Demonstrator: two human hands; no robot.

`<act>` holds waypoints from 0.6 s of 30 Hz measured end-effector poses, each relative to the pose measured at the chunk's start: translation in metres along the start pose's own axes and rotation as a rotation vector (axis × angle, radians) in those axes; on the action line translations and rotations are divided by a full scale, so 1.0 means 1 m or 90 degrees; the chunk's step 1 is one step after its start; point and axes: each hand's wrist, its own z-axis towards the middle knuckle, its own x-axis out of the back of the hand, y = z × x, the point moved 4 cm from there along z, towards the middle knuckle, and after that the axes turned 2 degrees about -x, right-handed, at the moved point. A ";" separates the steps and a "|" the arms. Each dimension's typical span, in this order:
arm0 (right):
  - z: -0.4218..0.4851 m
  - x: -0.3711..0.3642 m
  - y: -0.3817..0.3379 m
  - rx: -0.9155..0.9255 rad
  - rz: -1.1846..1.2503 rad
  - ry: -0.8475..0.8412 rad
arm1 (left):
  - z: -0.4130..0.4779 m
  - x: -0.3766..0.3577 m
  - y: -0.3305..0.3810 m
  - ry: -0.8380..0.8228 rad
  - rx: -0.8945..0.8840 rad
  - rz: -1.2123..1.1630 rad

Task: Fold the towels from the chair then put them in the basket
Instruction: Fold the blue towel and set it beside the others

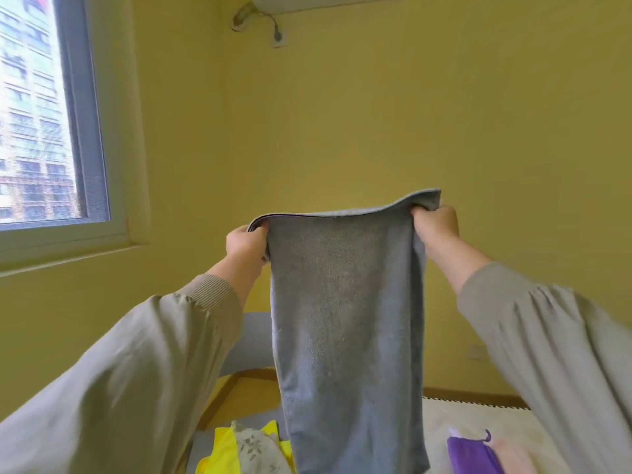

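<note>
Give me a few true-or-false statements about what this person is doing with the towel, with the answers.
1. The left hand and right hand each hold a top corner of the towel. True.
2. The towel lies flat on a surface. False: it hangs down in the air.
3. A window is at the left. True.
4. The right hand holds the purple cloth. False: that cloth lies below, at lower right.
</note>
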 end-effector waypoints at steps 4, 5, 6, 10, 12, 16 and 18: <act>-0.007 0.010 -0.021 0.050 -0.023 0.029 | -0.013 -0.011 0.016 0.026 -0.055 -0.028; -0.007 0.015 -0.028 0.066 -0.027 0.045 | -0.016 -0.012 0.021 0.032 -0.069 -0.028; -0.008 0.021 -0.037 0.078 -0.028 0.062 | -0.019 -0.012 0.027 0.035 -0.083 -0.030; -0.017 0.043 -0.067 0.118 -0.039 0.124 | -0.036 -0.013 0.052 0.029 -0.125 -0.035; -0.023 0.052 -0.079 0.141 -0.041 0.147 | -0.044 -0.014 0.065 0.028 -0.144 -0.035; -0.033 0.073 -0.095 0.168 -0.053 0.191 | -0.056 -0.017 0.085 0.010 -0.167 -0.027; -0.032 0.082 -0.097 0.177 -0.066 0.197 | -0.058 -0.022 0.090 0.002 -0.164 -0.030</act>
